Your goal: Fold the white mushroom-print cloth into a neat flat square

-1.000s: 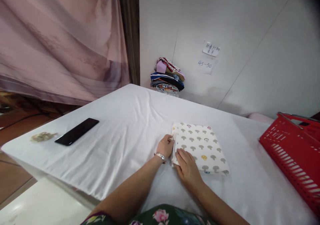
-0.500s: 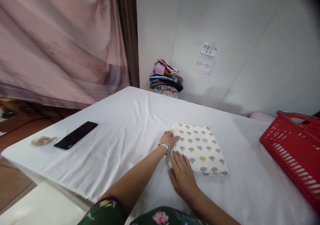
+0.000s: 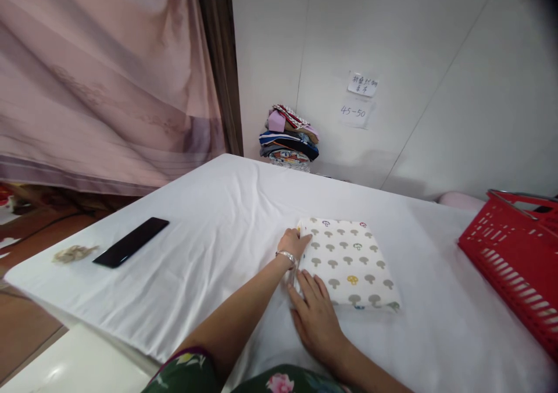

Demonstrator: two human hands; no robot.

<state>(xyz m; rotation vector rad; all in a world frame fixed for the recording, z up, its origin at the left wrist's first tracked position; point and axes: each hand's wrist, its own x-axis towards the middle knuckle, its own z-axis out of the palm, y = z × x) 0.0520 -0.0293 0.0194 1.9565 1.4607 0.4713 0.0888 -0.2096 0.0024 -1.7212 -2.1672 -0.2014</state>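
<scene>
A folded white cloth (image 3: pixel 349 259) printed with grey mushrooms, and a few coloured ones, lies flat on the white-covered table. At its left edge is my left hand (image 3: pixel 294 243), wearing a silver bracelet; the thumb rests on top and the other fingers curl round the edge, partly hidden. My right hand (image 3: pixel 317 317) lies over the near left corner of the cloth, its fingers stretched out and touching the fabric. Both hands are close together on the same side of the cloth.
A red plastic basket (image 3: pixel 514 259) stands on the right. A black phone-like slab (image 3: pixel 132 242) and a small beige tangle (image 3: pixel 74 254) lie at the left of the table (image 3: pixel 209 207). Folded fabrics (image 3: pixel 290 140) are stacked by the wall, beneath paper notes (image 3: pixel 360 99).
My right hand has slid slightly toward me and its thumb has moved left to the cloth's edge. My left hand keeps its place. The view has shifted a little.
</scene>
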